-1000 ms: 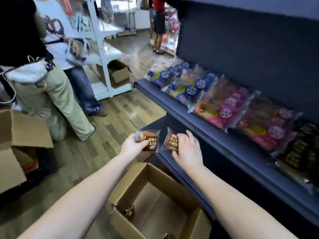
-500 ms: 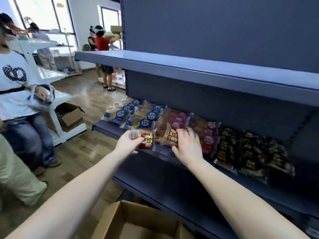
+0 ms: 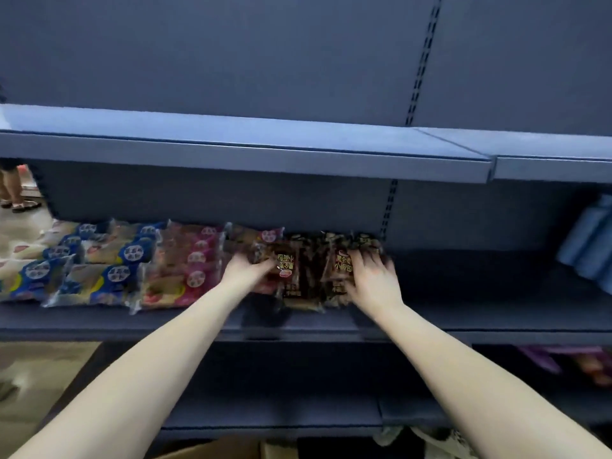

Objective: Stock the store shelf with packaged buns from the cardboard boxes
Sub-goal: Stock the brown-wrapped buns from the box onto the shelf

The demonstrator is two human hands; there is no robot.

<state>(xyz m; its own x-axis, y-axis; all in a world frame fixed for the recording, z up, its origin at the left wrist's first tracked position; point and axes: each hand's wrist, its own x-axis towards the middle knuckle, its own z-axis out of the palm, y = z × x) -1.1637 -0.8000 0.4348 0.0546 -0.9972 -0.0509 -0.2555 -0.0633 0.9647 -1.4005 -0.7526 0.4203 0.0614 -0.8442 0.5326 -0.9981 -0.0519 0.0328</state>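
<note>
Both my arms reach onto the dark blue middle shelf (image 3: 463, 323). My left hand (image 3: 246, 270) holds a dark brown bun packet (image 3: 286, 265) with yellow lettering. Spread fingers of my right hand (image 3: 372, 276) lie over a second dark bun packet (image 3: 339, 265). Both packets sit over a row of dark brown bun packs (image 3: 304, 293) lying on the shelf. Left of them lie pink bun packs (image 3: 188, 266) and blue-and-white bun packs (image 3: 82, 266). A cardboard box (image 3: 228, 450) shows only its top edge at the bottom of the view.
An upper shelf (image 3: 265, 150) juts out above my hands. Blue packages (image 3: 589, 246) stand at the right end of the middle shelf. A lower shelf (image 3: 298, 415) runs beneath. A person's legs (image 3: 13, 190) stand on the wooden floor far left.
My view has risen from the box and floor to face the shelf. Both hands carried their bun packets up and rightward, from the shelf's front edge onto the dark brown packs.
</note>
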